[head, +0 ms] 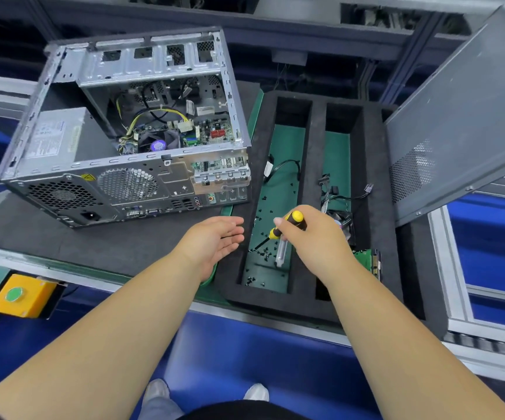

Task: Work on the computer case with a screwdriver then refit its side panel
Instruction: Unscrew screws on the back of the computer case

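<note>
The computer case lies on its side on the dark mat at the left, open side up, with its motherboard and cables exposed. Its grey side panel leans upright at the right, behind the foam tray. My right hand grips a yellow-and-black screwdriver over the tray's left slot, the tip pointing down-left among several loose black screws. My left hand hovers palm up with relaxed fingers, just left of the tray and in front of the case, holding nothing.
A black foam tray with two long green-floored slots holds loose cables, a small fan and a green circuit board. A yellow box with a green button sits at the bench's front left edge. A clear tube lies in the left slot.
</note>
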### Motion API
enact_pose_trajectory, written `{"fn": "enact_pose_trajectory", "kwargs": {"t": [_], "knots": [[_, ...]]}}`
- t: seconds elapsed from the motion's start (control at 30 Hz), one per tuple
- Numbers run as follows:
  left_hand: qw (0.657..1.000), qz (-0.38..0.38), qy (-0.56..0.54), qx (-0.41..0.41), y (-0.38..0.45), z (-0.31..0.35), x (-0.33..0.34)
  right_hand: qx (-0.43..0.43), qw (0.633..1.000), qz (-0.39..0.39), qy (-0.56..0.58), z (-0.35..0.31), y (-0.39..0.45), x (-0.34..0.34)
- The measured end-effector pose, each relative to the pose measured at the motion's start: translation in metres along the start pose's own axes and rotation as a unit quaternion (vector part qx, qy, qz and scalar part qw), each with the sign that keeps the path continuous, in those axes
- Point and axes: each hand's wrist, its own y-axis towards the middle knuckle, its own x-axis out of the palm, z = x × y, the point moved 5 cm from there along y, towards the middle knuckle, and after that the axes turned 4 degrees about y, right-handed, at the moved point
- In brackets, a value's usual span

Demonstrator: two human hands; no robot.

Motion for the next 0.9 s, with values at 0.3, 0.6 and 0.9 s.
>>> {"fn": "enact_pose_trajectory", "kwargs": {"t": [0.3, 0.6, 0.9], "knots": [[0.999, -0.043, 0.009, -0.023, -0.025, 0.023, 0.043, -0.016, 0.982, 0.091, 0.165, -0.034, -0.024, -0.072], [0.992, -0.106, -0.058, -0.024, -0.049, 0.038, 0.073, -0.038, 0.967, 0.136, 0.21, -0.041, -0.052, -0.108], [0.991, -0.117, -0.069, -0.009, -0.067, 0.045, 0.066, -0.056, 0.953, 0.142, 0.26, -0.052, -0.067, -0.11]]}}
